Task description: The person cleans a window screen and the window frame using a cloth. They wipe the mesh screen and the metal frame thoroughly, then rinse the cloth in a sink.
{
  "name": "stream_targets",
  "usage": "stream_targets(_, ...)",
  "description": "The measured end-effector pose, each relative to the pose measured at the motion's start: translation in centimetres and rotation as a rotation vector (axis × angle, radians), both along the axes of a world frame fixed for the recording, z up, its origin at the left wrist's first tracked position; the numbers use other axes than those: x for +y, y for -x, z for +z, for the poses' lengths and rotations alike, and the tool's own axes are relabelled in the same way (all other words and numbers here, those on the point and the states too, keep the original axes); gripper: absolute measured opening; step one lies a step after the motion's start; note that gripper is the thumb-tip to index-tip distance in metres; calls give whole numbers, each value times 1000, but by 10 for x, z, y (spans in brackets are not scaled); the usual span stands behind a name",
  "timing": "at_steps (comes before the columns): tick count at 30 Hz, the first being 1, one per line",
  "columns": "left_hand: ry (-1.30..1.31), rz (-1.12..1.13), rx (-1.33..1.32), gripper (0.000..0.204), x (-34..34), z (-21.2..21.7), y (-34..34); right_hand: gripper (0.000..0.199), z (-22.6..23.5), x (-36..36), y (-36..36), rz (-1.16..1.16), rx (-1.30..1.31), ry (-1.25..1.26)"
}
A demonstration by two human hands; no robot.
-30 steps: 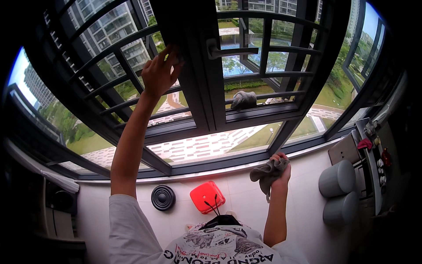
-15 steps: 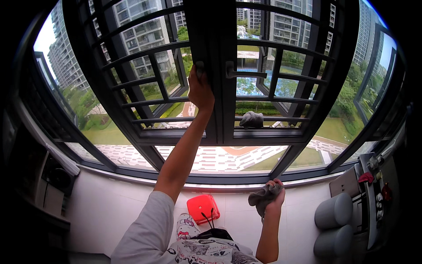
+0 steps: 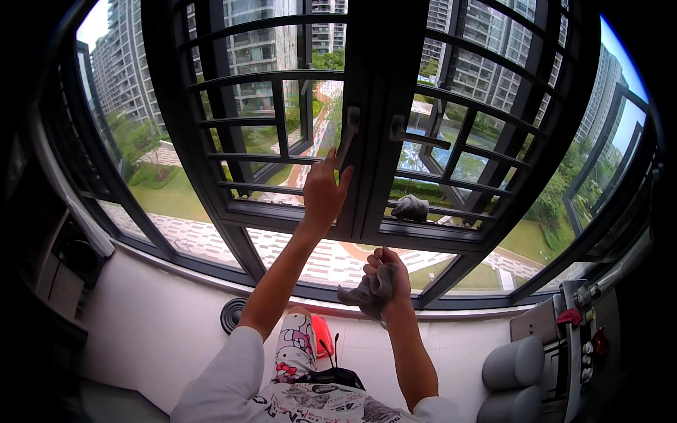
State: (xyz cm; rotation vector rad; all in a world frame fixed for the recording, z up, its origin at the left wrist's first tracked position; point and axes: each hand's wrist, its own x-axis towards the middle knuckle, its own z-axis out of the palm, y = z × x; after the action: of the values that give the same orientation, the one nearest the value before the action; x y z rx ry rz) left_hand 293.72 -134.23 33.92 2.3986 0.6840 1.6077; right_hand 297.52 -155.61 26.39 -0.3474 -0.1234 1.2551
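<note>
My left hand [image 3: 323,196] is raised against the left window sash, its thumb apart and a finger stretched up to the lower end of the left window handle [image 3: 348,134]. That handle hangs downward, and the hand is not wrapped round it. A crumpled dark grey cloth [image 3: 370,295] is bunched in my right hand [image 3: 398,279], held in front of the low window frame. The right window handle [image 3: 419,137] points off to the right. Below it, a second grey cloth [image 3: 410,208] lies on the lower bar of the right sash.
Dark bars [image 3: 268,74] cross both sashes. A red plastic stool [image 3: 322,335] stands by my leg, partly hidden. A black ringed round object [image 3: 233,315] is on the floor to the left. Grey round stools [image 3: 513,362] and a shelf with small items [image 3: 587,349] stand right.
My left hand has slid down from the top of the left handle, which now shows. My right hand has come up and leftward with the cloth. The whole view has shifted.
</note>
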Motion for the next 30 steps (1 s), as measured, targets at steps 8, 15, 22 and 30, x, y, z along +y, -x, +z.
stream_targets(8,-69,281,181,42,54,2,-31,23,8,-2,-21,-207,-46,138)
stream_targets(15,263,-190,0,31,62,-10,-49,24,66,88,-28,-239,-22,-37)
stream_targets(22,777,-716,248,49,97,48,15,28,202,188,-18,-115,-137,-210)
stream_targets(30,493,-892,185,67,170,225,130,37,322,289,1,-262,-316,-237)
